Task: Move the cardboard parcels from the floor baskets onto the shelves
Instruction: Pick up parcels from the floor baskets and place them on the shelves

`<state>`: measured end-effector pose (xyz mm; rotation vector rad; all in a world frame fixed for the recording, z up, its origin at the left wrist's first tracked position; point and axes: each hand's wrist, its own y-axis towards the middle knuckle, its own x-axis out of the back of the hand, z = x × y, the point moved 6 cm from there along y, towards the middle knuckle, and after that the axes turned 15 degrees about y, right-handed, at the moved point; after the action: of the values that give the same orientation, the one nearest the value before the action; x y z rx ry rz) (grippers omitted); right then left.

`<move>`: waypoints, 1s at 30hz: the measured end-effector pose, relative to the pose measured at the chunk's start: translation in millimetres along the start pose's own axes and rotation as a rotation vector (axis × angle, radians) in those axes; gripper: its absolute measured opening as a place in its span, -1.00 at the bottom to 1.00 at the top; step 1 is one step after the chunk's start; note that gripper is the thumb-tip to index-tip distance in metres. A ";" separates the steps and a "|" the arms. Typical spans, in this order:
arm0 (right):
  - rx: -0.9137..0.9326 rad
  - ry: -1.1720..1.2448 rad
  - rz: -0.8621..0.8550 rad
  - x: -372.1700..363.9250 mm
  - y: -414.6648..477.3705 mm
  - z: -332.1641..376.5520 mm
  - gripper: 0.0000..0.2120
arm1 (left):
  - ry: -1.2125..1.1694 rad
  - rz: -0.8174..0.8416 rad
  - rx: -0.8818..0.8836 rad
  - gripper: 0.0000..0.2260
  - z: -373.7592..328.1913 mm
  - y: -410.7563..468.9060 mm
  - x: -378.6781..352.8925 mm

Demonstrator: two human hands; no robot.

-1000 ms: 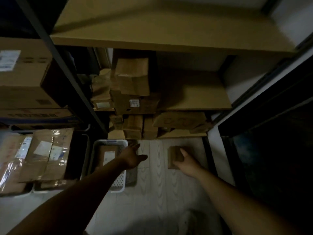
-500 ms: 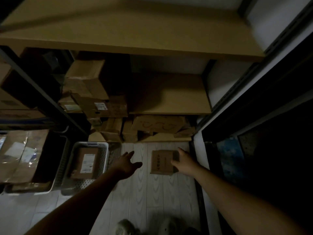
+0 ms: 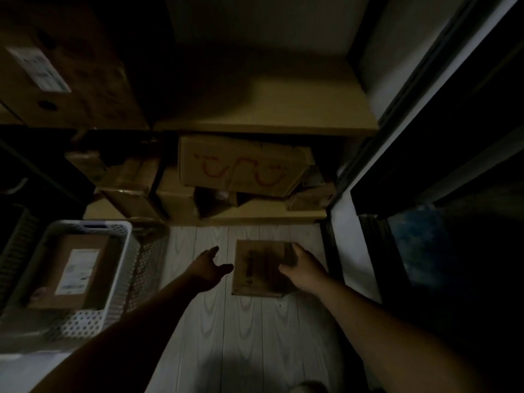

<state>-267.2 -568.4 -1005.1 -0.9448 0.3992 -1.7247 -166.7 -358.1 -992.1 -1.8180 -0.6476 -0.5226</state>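
A small flat cardboard parcel point(image 3: 256, 269) lies low over the pale plank floor in front of the bottom shelf point(image 3: 255, 215). My right hand point(image 3: 303, 266) grips its right edge, fingers over the top. My left hand point(image 3: 208, 266) hovers open just left of the parcel, not touching it. A white perforated floor basket point(image 3: 124, 239) at lower left holds another brown parcel point(image 3: 73, 275) with a white label. The bottom shelf carries several parcels, among them a large box point(image 3: 241, 165) with red markings.
The middle shelf board point(image 3: 269, 109) above is bare on the right, and a big labelled box point(image 3: 65, 66) sits on its left part. A dark metal upright point(image 3: 397, 114) and a white wall bound the right side. A dark crate point(image 3: 17, 236) stands at far left.
The view has dropped and closed in on the lower shelves. My right hand keeps hold of the parcel, now turned flatter; my left hand has left the basket and come close to the parcel.
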 end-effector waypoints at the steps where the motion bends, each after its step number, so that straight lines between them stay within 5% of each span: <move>1: 0.001 0.014 0.008 -4.6 11.5 -6.0 -0.28 | -0.034 -0.009 0.007 -0.33 0.9 13.3 -9.2; 11: -0.120 0.190 -0.004 -63.5 136.4 -122.0 -0.27 | -0.382 0.056 0.052 -0.23 18.6 133.1 -124.5; 15: -0.135 0.210 0.089 -80.6 132.1 -122.3 -0.64 | -0.419 0.111 -0.041 -0.97 10.9 132.0 -137.3; 17: -0.130 0.214 0.090 -78.8 125.0 -119.4 -0.67 | -0.415 0.087 -0.055 -0.92 12.0 129.6 -135.4; 20: -0.131 0.249 0.095 -77.0 117.1 -110.4 -0.64 | -0.489 0.074 0.014 -0.55 15.0 123.0 -122.7; 23: -0.092 0.295 0.060 -77.1 112.2 -101.3 -0.46 | -0.445 0.040 0.059 -0.77 19.5 115.4 -110.3; 27: -0.074 0.244 0.052 -72.6 87.4 -70.9 -0.50 | -0.468 -0.001 0.047 -0.42 23.8 89.6 -80.8; 30: -0.030 0.230 -0.026 -59.8 68.6 -42.2 -0.41 | -0.542 -0.058 0.016 -0.38 23.9 61.2 -52.5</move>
<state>-248.4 -546.7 -1101.1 -0.7781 0.5661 -1.8623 -165.2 -361.2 -1076.0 -1.9395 -1.0662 -0.0501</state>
